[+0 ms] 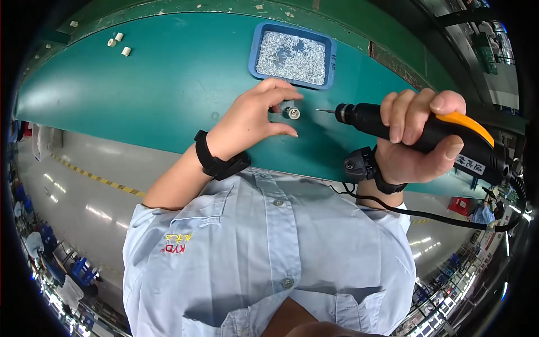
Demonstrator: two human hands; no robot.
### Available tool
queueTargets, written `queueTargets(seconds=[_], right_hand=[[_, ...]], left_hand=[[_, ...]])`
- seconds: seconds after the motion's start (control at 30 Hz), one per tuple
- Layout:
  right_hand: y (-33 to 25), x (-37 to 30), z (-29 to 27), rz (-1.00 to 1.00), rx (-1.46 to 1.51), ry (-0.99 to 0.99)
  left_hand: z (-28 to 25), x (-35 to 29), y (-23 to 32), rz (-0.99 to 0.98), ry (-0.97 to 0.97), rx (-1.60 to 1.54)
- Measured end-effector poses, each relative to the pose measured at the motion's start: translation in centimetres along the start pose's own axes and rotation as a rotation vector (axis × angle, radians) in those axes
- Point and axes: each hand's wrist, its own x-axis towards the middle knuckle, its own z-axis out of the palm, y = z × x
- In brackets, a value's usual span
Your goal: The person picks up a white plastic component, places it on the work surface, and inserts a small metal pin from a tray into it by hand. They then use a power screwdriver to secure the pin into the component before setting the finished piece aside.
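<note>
A small round whitish part (293, 113) with a metallic-looking centre is on the green table, next to something grey. My left hand (252, 115) curves around its left side, thumb and fingers apart, with a gap between thumb and part. Whether a curled finger behind touches it, I cannot tell. In my right hand (418, 126) is a black electric screwdriver (368, 118) with an orange lever, fingers wrapped round its body. It lies nearly level, and its thin bit points left toward the part, some way short of it.
Beyond my left hand stands a blue tray (255, 56) of many small shiny metal pieces, perhaps screws. Several small white cylinders (126, 51) lie at the far left of the green table (185, 62). A black cable (432, 218) runs below my right wrist.
</note>
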Motion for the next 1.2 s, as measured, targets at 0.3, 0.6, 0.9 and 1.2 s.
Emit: queueTargets(seconds=[0.3, 0.6, 0.9, 1.2], right_hand=[[2.0, -1.2, 0.9, 0.048, -0.074, -0.015], [3.7, -1.5, 1.7, 0.154, -0.08, -0.015], [4.0, -1.2, 2.5, 0.156, -0.253, 0.042], [4.3, -0.4, 2.4, 0.207, -0.262, 0.011]], left_hand=[[2.5, 0.3, -2.8, -0.038, -0.014, -0.15], [2.7, 0.7, -3.0, -0.099, 0.041, -0.155], [2.5, 1.1, -1.9, -0.121, -0.006, -0.138], [2.7, 1.3, -1.6, -0.08, 0.053, -0.164]])
